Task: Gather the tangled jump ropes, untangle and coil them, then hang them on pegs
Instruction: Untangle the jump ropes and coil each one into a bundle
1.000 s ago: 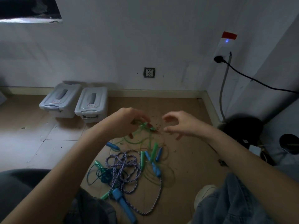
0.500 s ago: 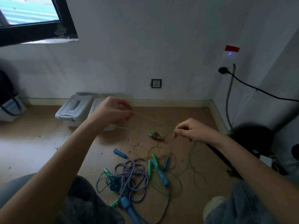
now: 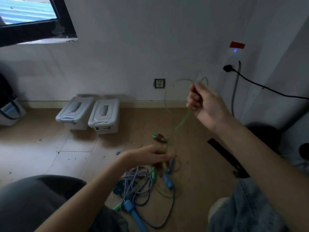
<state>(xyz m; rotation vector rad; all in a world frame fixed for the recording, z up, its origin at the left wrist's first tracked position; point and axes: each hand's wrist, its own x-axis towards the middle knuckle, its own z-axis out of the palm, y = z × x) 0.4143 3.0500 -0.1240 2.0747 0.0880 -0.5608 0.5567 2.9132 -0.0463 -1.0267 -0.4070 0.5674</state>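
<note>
The right hand is up high with its fingers curled tight round the thin green rope to pull it out of the pile of jump ropes on the floor, while the left hand reaches down, fingers loose, to the handles.

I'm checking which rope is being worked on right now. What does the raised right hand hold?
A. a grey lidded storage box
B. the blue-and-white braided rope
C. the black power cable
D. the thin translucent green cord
D: the right hand is curled round the thin translucent green cord, which loops above the fist and trails toward the floor, while the blue-and-white braided rope lies in the pile below.
</note>
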